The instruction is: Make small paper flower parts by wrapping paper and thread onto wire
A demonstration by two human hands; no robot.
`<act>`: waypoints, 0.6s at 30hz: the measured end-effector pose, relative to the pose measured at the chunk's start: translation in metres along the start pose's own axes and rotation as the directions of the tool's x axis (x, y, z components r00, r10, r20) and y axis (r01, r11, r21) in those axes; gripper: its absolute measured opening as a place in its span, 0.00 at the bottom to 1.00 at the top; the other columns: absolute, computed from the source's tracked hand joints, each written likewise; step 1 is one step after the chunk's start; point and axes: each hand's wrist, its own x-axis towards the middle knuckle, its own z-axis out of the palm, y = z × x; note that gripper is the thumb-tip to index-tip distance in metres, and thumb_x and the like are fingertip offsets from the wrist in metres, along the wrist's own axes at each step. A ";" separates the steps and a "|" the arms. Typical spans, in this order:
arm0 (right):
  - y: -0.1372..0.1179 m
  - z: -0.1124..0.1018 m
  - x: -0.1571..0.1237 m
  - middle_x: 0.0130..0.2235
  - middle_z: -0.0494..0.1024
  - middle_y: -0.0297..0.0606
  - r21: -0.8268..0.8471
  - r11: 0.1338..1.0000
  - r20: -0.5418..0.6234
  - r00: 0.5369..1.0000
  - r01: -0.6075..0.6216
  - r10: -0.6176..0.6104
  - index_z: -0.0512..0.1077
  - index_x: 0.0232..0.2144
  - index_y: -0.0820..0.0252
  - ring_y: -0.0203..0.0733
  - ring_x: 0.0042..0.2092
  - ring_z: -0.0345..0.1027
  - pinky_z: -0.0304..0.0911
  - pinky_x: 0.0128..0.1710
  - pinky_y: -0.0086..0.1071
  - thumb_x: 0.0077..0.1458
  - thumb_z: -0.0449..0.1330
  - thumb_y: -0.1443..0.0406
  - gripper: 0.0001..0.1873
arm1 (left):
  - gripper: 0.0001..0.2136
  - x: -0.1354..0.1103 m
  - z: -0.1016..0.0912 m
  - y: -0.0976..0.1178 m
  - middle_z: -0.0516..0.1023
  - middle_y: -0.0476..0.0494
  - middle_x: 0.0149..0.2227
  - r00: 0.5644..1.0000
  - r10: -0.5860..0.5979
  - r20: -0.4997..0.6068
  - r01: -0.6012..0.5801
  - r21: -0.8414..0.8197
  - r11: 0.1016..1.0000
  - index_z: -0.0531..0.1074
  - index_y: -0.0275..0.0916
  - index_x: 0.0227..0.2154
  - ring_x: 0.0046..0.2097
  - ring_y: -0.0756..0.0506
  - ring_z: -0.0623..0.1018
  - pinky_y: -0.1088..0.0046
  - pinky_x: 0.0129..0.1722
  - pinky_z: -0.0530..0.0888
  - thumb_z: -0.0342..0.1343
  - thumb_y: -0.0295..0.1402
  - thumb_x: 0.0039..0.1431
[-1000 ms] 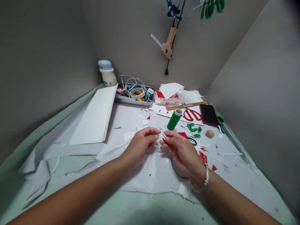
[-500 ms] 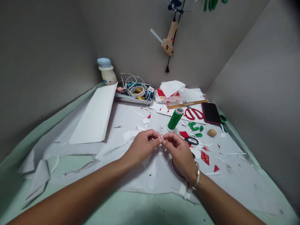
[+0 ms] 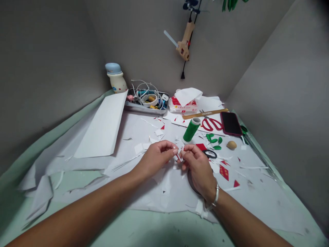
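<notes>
Over the middle of the paper-covered table, my left hand pinches one end of a small white-and-red paper strip between thumb and index finger. My right hand, with a silver bracelet at its wrist, is closed at the other end of the strip; its fingertips partly hide what they grip. Just beyond stands a green thread spool. Black-handled scissors lie beside my right hand, mostly covered. A dark round roll shows partly under that hand. Thin white wires lie left of my left hand.
Red-handled scissors, a phone, green leaf pieces and a brown nut-like object lie to the right. At the back are a metal tray and tissue pack. A glue gun hangs on the wall.
My hands were touching at the fingertips; now they have parted slightly. The paper strip shows between them, and my right fingers have shifted a little right.
</notes>
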 end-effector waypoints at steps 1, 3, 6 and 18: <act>0.001 0.000 0.000 0.25 0.73 0.28 0.012 1.000 0.005 1.000 -0.002 0.002 0.67 0.35 0.56 0.32 0.22 0.61 0.57 0.23 0.26 0.54 0.60 0.61 0.07 | 0.09 0.001 0.000 -0.001 0.72 0.50 0.24 1.000 -0.002 0.023 0.002 -0.014 1.000 0.73 0.37 0.33 0.22 0.54 0.61 0.76 0.23 0.57 0.60 0.38 0.55; 0.002 0.000 0.001 0.25 0.73 0.28 0.031 1.000 0.010 1.000 0.002 -0.002 0.67 0.35 0.56 0.32 0.22 0.61 0.56 0.23 0.25 0.55 0.60 0.61 0.07 | 0.11 0.001 -0.001 -0.003 0.75 0.47 0.27 0.998 -0.002 0.062 0.004 -0.044 0.999 0.73 0.36 0.36 0.23 0.54 0.63 0.76 0.23 0.57 0.61 0.38 0.54; 0.004 -0.001 0.000 0.25 0.73 0.28 0.043 0.999 0.010 1.000 0.002 -0.002 0.67 0.36 0.56 0.32 0.22 0.61 0.57 0.22 0.25 0.55 0.61 0.60 0.09 | 0.12 0.001 0.000 -0.004 0.77 0.43 0.30 0.997 -0.004 0.082 0.011 -0.085 0.996 0.73 0.36 0.39 0.28 0.51 0.71 0.75 0.26 0.60 0.62 0.35 0.53; -0.010 0.007 -0.007 0.29 0.71 0.27 -0.049 0.997 0.024 0.998 0.059 -0.058 0.67 0.44 0.55 0.29 0.23 0.63 0.60 0.21 0.23 0.53 0.61 0.63 0.15 | 0.13 -0.001 0.002 -0.001 0.71 0.51 0.26 1.000 -0.010 0.005 0.010 -0.104 0.994 0.72 0.36 0.40 0.24 0.54 0.66 0.76 0.24 0.59 0.61 0.28 0.51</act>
